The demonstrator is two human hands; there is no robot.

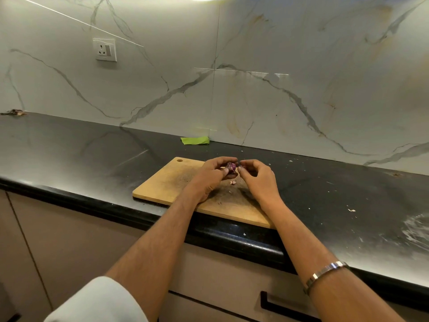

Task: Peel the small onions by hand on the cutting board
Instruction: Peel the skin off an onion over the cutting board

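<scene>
Your left hand [210, 174] has its fingers curled round a small purple onion [231, 168], gripping it just above the board, and the fingertips of your right hand [257, 177] pinch at the onion's right side, thumb and forefinger drawn together on what looks like its skin. Beneath your fingers spreads the black counter [81, 154], and behind them rises the marbled wall [278, 54]. The wooden cutting board [162, 182] lies directly under both hands, its hanging hole off to the left of your fingers. A green scrap [195, 140] sits beyond your fingers against the wall. A metal bracelet [325, 273] rings your right forearm. A pale bit of peel [232, 182] rests on the board just below the onion.
</scene>
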